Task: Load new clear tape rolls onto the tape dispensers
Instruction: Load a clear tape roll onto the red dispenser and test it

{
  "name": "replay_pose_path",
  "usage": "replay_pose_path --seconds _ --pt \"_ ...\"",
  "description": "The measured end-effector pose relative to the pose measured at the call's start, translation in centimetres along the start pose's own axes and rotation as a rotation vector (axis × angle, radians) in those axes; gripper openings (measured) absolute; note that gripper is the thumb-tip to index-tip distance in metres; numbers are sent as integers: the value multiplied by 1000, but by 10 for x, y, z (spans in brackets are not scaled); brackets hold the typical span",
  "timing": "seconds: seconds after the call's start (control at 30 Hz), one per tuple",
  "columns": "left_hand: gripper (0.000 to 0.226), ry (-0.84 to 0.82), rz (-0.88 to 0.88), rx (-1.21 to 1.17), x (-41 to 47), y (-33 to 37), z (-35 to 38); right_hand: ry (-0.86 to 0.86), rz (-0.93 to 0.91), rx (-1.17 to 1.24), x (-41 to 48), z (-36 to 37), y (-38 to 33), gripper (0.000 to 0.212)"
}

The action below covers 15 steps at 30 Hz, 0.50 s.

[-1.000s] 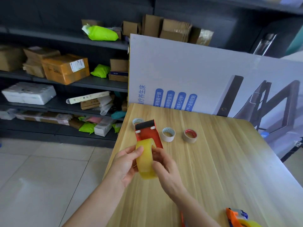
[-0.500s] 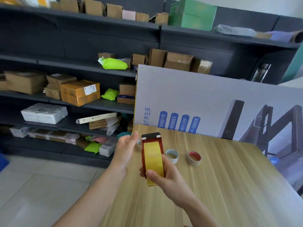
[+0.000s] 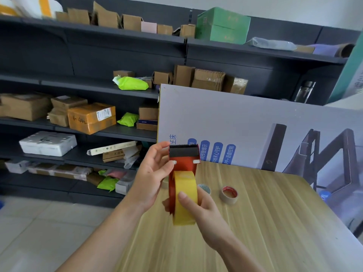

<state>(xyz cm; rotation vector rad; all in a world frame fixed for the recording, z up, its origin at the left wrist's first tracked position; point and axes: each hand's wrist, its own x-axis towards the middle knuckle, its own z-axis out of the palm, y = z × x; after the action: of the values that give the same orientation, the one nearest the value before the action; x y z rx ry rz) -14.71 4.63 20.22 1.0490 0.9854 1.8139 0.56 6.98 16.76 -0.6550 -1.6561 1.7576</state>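
- Dark shelves (image 3: 78,85) of cardboard boxes fill the left and top of the frame; a white printed board (image 3: 245,118) stands behind the wooden table (image 3: 275,222).
- Red tape dispenser (image 3: 183,163) is held above the table at frame centre, long axis upright, serrated black end up.
- Yellow tape roll (image 3: 185,193) sits in its lower part, band facing the camera.
- Right hand (image 3: 202,210): grip closed round roll and dispenser, thumb across the band.
- Left hand (image 3: 151,173): grip loose, fingertips touching the dispenser's left side.
- Red-lined core (image 3: 228,194) and pale core (image 3: 205,188) lie on the table, just right of the hands.

Dark shelves (image 3: 68,84) hold cardboard boxes (image 3: 208,79); a printed board (image 3: 245,124) stands behind the wooden table (image 3: 275,222)
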Motion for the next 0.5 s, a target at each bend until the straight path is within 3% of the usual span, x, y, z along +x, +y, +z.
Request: replay_pose_path --seconds 0.1,0.23,0.4,0.5 --pt "38 -62 84 223 -5 3 0 23 -4 -8 1 0 -2 44" --pt "25 -169 185 689 -9 0 -6 30 8 -62 2 0 -2 32" --pt "14 -45 300 839 -11 -5 -4 34 2 -99 3 3 -2 26" --pt "13 14 371 893 -10 -5 -1 38 7 -131 2 5 -1 37"
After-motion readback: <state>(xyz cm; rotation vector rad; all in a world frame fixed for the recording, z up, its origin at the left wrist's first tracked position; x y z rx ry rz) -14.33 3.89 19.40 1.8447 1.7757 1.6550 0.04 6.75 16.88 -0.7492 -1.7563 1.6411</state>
